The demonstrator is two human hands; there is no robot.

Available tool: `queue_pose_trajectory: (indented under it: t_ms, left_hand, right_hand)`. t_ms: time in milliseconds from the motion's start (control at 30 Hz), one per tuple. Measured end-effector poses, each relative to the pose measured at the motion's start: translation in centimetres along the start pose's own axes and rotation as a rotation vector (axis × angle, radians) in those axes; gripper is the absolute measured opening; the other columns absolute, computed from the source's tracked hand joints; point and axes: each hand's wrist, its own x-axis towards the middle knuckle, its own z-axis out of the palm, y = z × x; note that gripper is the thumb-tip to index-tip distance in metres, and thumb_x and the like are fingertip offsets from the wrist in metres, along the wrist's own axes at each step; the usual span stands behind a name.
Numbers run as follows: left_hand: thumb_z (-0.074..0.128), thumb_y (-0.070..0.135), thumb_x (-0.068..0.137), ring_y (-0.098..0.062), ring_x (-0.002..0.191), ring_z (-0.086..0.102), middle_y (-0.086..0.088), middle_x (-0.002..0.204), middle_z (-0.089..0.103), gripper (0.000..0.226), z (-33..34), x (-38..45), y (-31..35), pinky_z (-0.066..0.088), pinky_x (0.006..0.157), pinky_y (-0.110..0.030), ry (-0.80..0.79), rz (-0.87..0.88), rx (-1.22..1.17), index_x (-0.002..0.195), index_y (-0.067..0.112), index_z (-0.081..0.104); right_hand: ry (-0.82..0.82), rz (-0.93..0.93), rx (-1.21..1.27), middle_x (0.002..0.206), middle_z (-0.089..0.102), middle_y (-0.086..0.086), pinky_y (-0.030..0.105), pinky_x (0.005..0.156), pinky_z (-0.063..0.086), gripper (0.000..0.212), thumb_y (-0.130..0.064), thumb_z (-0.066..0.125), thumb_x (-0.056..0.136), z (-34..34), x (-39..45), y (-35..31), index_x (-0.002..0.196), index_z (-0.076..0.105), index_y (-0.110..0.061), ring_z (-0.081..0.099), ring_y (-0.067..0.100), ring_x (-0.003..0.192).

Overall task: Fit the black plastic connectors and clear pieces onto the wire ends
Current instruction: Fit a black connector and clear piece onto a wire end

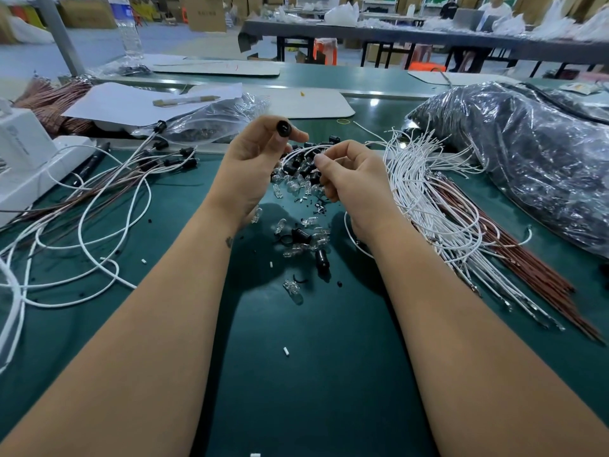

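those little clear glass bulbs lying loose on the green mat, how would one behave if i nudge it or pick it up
The clear bulbs look rounded and smooth, so a nudged one would probably roll on the green mat. They seem thin glass, so likely fragile if squeezed. Being tiny and see-through, they're probably very light and a bit slippery to pinch.

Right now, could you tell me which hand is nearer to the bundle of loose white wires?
Right. The right hand is just beside the bundle of loose white wires; the left hand is farther off, holding a black connector.
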Motion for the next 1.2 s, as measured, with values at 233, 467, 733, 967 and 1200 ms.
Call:
queue_pose_trajectory:
  t_ms: [233, 467, 733, 967, 1200]
  left_hand:
    - [0.043, 0.009, 0.101, -0.010, 0.085, 0.058, -0.001, 0.096, 0.066, 0.017, 0.00, 0.08, 0.08, 0.044, 0.080, -0.021, -0.006, -0.064, -0.011, 0.091, 0.015, 0.055]
    - [0.037, 0.003, 0.098, -0.005, 0.057, 0.037, 0.005, 0.067, 0.048, 0.025, -0.47, 0.14, -0.02, 0.029, 0.056, -0.019, 0.045, -0.209, 0.100, 0.090, 0.022, 0.051]
    - [0.051, 0.010, 0.097, -0.017, 0.069, 0.044, -0.002, 0.071, 0.055, 0.017, -0.23, -0.07, -0.53, 0.039, 0.068, -0.026, -0.006, -0.227, 0.378, 0.088, 0.020, 0.060]
    - [0.051, 0.011, 0.097, -0.018, 0.066, 0.036, -0.002, 0.068, 0.044, 0.016, -0.07, -0.23, -0.50, 0.032, 0.062, -0.028, -0.033, -0.236, 0.396, 0.088, 0.017, 0.062]
    - [0.053, 0.010, 0.096, -0.011, 0.059, 0.034, 0.004, 0.062, 0.041, 0.015, 0.12, -0.27, -0.44, 0.031, 0.056, -0.022, -0.040, -0.244, 0.389, 0.086, 0.018, 0.062]
  right_hand:
    - [-0.019, -0.032, 0.017, 0.061, 0.052, 0.003, 0.017, 0.047, 0.043, 0.012, -0.006, 0.065, 0.090, 0.13, -0.02, 0.10, 0.079, 0.062, -0.012, 0.048, 0.007, 0.045]
    - [0.020, 0.053, 0.216, 0.063, 0.062, 0.001, 0.024, 0.052, 0.048, 0.008, -0.001, 0.060, 0.091, -0.28, 0.20, -0.14, 0.089, 0.066, -0.006, 0.055, 0.012, 0.051]
    - [0.043, 0.071, 0.319, 0.063, 0.061, 0.002, 0.022, 0.053, 0.047, 0.007, -0.005, 0.061, 0.092, -0.57, 0.15, -0.40, 0.086, 0.064, -0.007, 0.054, 0.010, 0.051]
    - [0.034, 0.047, 0.256, 0.066, 0.061, 0.004, 0.022, 0.054, 0.049, 0.005, -0.007, 0.062, 0.092, -0.52, 0.14, -0.07, 0.087, 0.064, -0.006, 0.055, 0.011, 0.052]
    - [0.013, 0.051, 0.128, 0.067, 0.061, 0.006, 0.022, 0.052, 0.049, 0.009, -0.007, 0.061, 0.093, -0.37, 0.13, 0.09, 0.084, 0.063, -0.009, 0.056, 0.011, 0.050]
